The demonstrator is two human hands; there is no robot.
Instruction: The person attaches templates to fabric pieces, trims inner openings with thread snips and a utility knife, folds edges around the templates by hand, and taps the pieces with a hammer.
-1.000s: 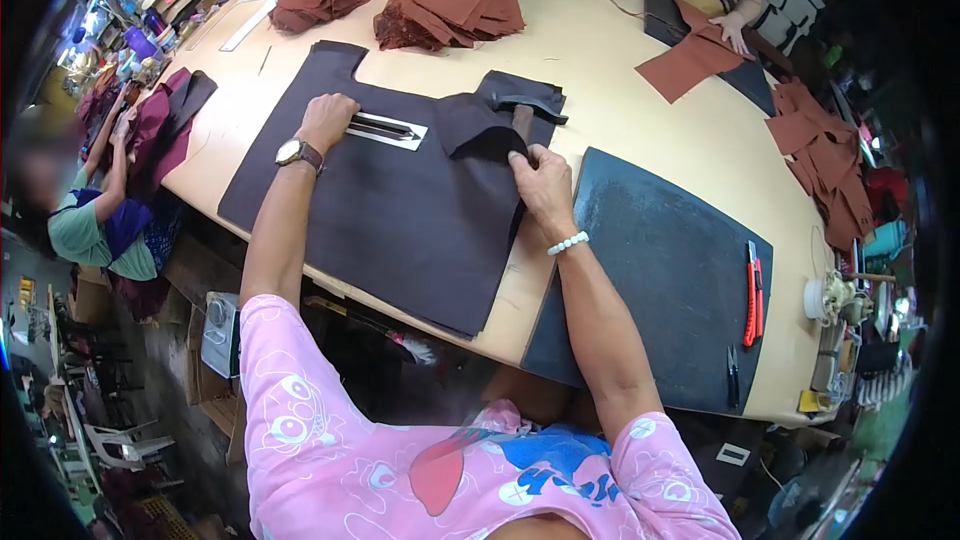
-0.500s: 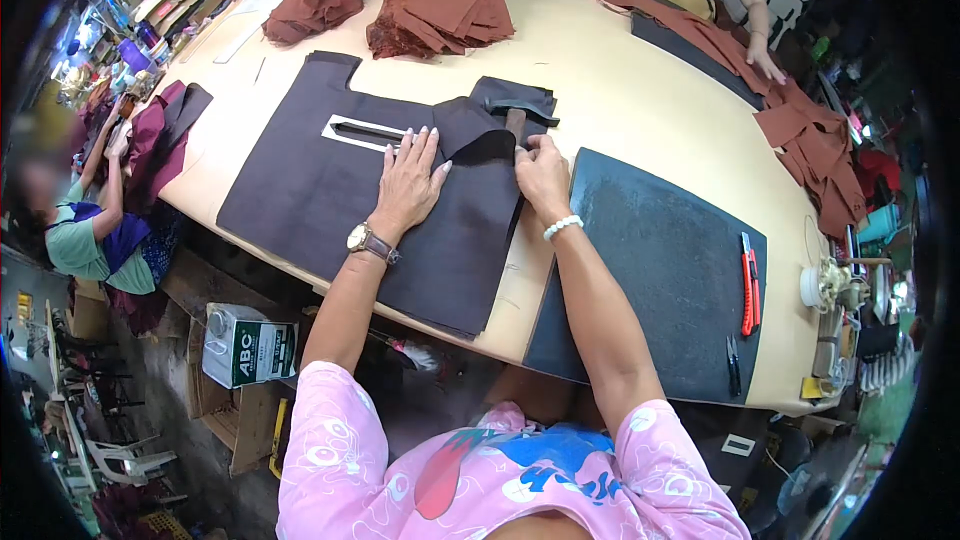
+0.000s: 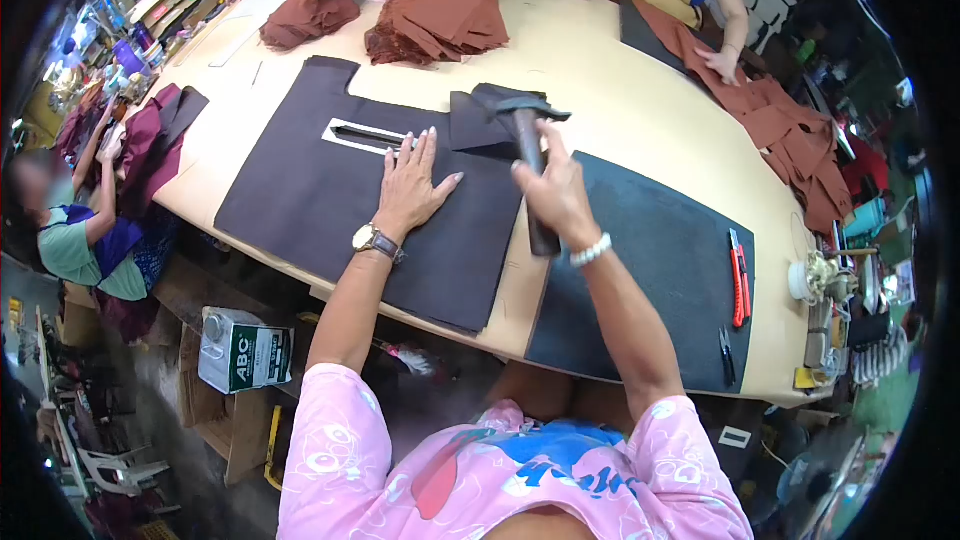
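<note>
My left hand (image 3: 408,190) lies flat with fingers spread on a stack of dark fabric pieces (image 3: 300,170). Its fingertips reach the right end of a narrow white rectangular frame (image 3: 334,140) with a dark strip (image 3: 365,135) in its slot. In my right hand (image 3: 562,195) is a hammer (image 3: 527,135), gripped by its handle, head pointing away from me. The hammer is over the right edge of the stack, near a folded dark piece (image 3: 475,125).
A dark green mat (image 3: 640,270) lies at right, bearing a red box cutter (image 3: 740,285) and small snips (image 3: 727,355). Reddish-brown fabric (image 3: 440,0) is piled at the far side. Co-workers stand around the table (image 3: 590,60). A metal can (image 3: 245,350) sits below the edge.
My right hand has taken hold of the hammer and brought it up and toward me. The dark flap beside it now lies flatter. My left hand stays in place.
</note>
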